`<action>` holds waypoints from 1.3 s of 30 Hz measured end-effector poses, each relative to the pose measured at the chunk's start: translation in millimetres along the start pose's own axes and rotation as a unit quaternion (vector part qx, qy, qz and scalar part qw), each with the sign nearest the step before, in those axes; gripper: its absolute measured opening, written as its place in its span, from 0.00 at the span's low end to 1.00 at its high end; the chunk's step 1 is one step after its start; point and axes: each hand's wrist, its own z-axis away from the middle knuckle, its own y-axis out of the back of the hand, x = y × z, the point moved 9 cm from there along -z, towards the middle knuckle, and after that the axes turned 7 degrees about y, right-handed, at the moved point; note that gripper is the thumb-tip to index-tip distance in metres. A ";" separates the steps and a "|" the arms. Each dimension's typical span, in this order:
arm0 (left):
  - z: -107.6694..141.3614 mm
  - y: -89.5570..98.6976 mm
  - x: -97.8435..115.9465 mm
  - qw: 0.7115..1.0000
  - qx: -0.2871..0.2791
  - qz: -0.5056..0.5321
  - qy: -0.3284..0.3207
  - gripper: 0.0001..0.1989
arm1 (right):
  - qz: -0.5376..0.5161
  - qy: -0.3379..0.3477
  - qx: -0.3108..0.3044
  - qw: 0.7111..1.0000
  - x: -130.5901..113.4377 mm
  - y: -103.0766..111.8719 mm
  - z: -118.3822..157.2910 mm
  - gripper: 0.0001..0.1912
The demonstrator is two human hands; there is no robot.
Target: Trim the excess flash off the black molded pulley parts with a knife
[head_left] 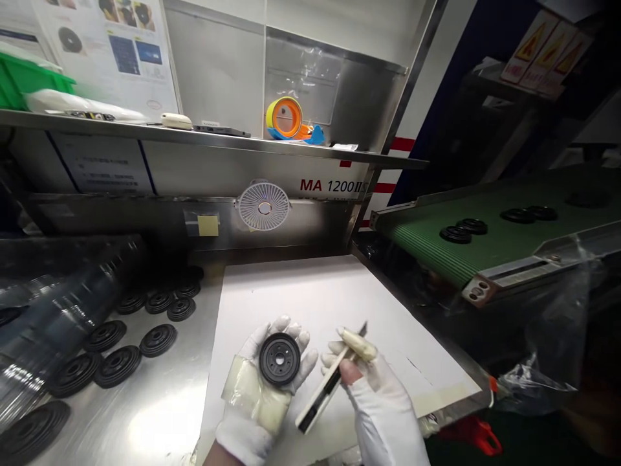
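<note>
On the upturned palm of my gloved left hand rests a round black disc with a hole in its centre and small holes around it. The fingers curl up beside its rim. A pale yellowish patch covers part of the glove's palm and wrist. To the right, my right hand grips a white utility knife, its blade pointing up and away. The right glove leaves the thumb tip bare, and a pale wrap covers a finger. Knife and disc are apart. Both hands are above a white sheet on the metal bench.
Several black discs lie on the bench at left, beside clear plastic packaging. More discs sit on a green conveyor belt at right. A white fan hangs behind; a shelf above it holds a tape dispenser.
</note>
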 end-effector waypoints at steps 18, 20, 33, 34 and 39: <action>3.6 -15.9 10.0 0.994 -0.005 0.008 -0.112 0.07 | 0.047 0.001 -0.133 0.990 7.1 -40.5 16.1 0.18; 6.8 -18.0 12.8 0.990 -0.012 0.000 -0.140 0.08 | 0.054 0.001 -0.101 0.993 7.8 -38.8 15.8 0.17; 21.5 -13.7 5.3 0.984 0.021 -0.040 -0.174 0.08 | 0.045 0.000 -0.107 0.993 15.3 -38.3 13.4 0.09; 21.4 -13.6 4.5 0.985 0.019 -0.039 -0.170 0.07 | 0.043 -0.001 -0.106 0.993 16.7 -38.0 13.5 0.09; 19.5 -13.7 1.1 0.988 -0.005 -0.033 -0.151 0.07 | 0.047 0.001 -0.103 0.994 16.4 -38.7 13.4 0.09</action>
